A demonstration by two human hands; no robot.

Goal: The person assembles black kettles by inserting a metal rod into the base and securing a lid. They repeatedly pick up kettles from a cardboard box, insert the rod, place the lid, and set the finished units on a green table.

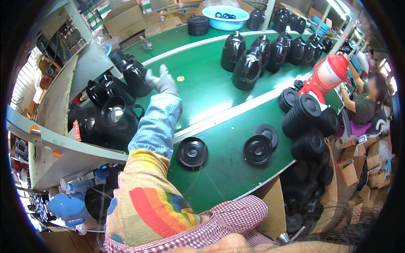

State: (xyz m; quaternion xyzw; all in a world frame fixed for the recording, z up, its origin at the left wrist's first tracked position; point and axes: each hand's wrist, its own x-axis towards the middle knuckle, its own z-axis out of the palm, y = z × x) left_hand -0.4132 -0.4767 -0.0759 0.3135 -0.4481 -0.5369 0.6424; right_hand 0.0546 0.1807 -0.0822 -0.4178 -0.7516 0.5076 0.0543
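Note:
My left hand [162,81], in a pale grey glove, reaches out over the green work surface [198,90]. Its fingers are spread, with nothing held in them. Right beside the fingertips stands a glossy black jug body [136,79]; whether they touch it I cannot tell. More black jug bodies crowd to its left, among them a wide jug with a handle [118,114]. Closer to me lie a round black dished part [192,152] and a similar one [257,149] overlapping a flat black disc [270,134]. My right hand is out of view.
Several black jug bodies [247,69] stand along the far surface. Stacked black discs [301,116] and a red-and-white jug [331,74] are at right, near a seated person [367,99]. A light blue basin [225,19] sits at the back. Below right, a cardboard box [272,206] holds black parts.

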